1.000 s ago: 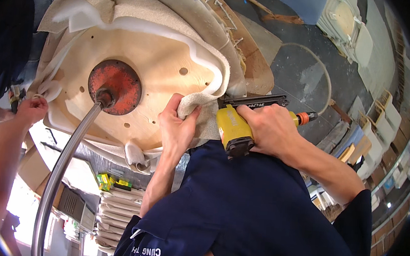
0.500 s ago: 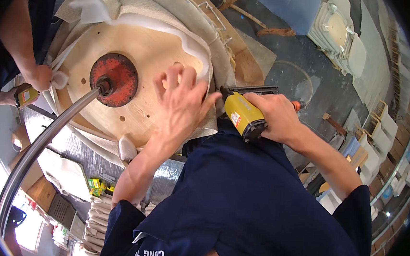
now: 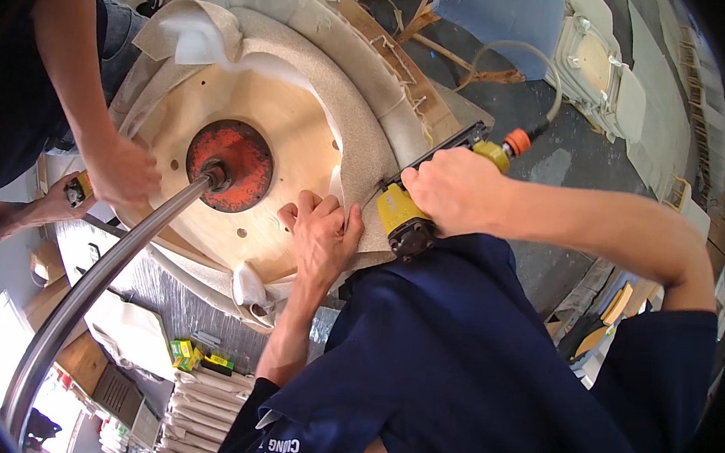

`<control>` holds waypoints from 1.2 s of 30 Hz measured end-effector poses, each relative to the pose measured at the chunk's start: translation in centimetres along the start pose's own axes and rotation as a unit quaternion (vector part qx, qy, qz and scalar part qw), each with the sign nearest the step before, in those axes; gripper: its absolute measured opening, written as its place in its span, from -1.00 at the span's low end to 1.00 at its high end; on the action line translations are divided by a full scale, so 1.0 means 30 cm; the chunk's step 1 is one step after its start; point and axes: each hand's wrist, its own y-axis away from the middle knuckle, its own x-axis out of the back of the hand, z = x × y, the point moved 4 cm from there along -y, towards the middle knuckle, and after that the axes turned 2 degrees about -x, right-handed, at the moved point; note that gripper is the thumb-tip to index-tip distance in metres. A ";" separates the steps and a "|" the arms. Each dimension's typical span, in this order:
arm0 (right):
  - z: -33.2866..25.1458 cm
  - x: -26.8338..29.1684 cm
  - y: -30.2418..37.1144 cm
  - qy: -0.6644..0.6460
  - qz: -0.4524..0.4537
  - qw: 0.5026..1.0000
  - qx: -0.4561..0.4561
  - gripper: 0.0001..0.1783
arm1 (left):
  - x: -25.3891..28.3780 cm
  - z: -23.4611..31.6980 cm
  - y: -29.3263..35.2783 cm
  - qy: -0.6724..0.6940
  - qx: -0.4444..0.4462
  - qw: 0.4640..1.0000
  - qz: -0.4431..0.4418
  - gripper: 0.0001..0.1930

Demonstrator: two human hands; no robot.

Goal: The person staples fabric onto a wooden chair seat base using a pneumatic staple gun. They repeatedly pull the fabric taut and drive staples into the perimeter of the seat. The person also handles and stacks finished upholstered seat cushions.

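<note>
My right hand (image 3: 467,192) is wrapped round a yellow pneumatic staple gun (image 3: 397,216). The gun's nose end lies at the near right edge of a round wooden panel (image 3: 294,127), against the beige fabric (image 3: 368,159) folded over its rim. With curled fingers, my left hand (image 3: 324,232) pinches that fabric's edge at the near side of the panel. White padding (image 3: 264,65) shows under the fabric. A red round plate (image 3: 242,191) with a metal pole sits mid-panel.
Across the panel at left, a co-worker's hand (image 3: 124,169) is over the rim; their other hand (image 3: 49,202) holds a yellow tool. An air hose (image 3: 553,80) trails from my gun. Stacked pale chair parts (image 3: 596,66) stand at far right, green-yellow boxes (image 3: 186,355) lower left.
My left hand has come down from above the panel onto the fabric edge. My right hand and the staple gun have swung round, raising my elbow. The co-worker's hand has moved inward.
</note>
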 end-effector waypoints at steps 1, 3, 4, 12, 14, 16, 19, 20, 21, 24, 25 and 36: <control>0.004 0.019 0.003 0.012 0.003 1.000 0.011 -0.61 | -0.010 0.002 0.018 0.007 0.013 1.000 0.014 -0.64; 0.013 0.041 -0.016 0.028 0.000 0.999 0.034 -0.63 | -0.025 0.023 0.039 0.015 0.054 0.998 0.025 -0.65; 0.020 0.039 -0.051 0.034 -0.006 0.998 0.046 -0.65 | -0.029 0.032 0.047 0.018 0.069 0.997 0.034 -0.63; 0.023 0.154 -0.144 0.159 -0.059 0.977 0.127 -0.73 | -0.102 0.092 0.070 0.020 0.174 0.978 0.110 -0.66; 0.012 0.194 -0.170 0.207 -0.098 0.961 0.157 -0.74 | -0.089 0.099 0.067 0.018 0.179 0.975 0.128 -0.67; 0.023 0.198 -0.175 0.199 -0.038 0.966 0.162 -0.81 | -0.107 0.104 0.065 0.038 0.185 0.973 0.129 -0.66; 0.017 0.242 -0.211 0.225 -0.044 0.959 0.167 -0.77 | -0.100 0.105 0.055 0.037 0.193 0.972 0.129 -0.64; 0.039 0.241 -0.219 0.229 -0.046 0.957 0.172 -0.73 | -0.094 0.101 0.060 0.031 0.197 0.972 0.127 -0.64; 0.078 0.249 -0.220 0.237 -0.048 0.955 0.174 -0.69 | -0.090 0.102 0.060 0.027 0.193 0.974 0.118 -0.62; 0.288 0.333 -0.129 0.070 0.072 0.970 0.224 -0.45 | -0.070 0.071 0.039 0.027 0.189 0.978 0.080 -0.59; 0.334 0.369 -0.081 -0.027 0.120 0.966 0.227 -0.37 | -0.058 0.057 0.032 0.032 0.190 0.980 0.055 -0.57; 0.394 0.494 0.144 -0.116 0.288 0.941 0.136 -0.23 | 0.229 -0.025 -0.446 0.081 0.172 0.957 0.221 -0.71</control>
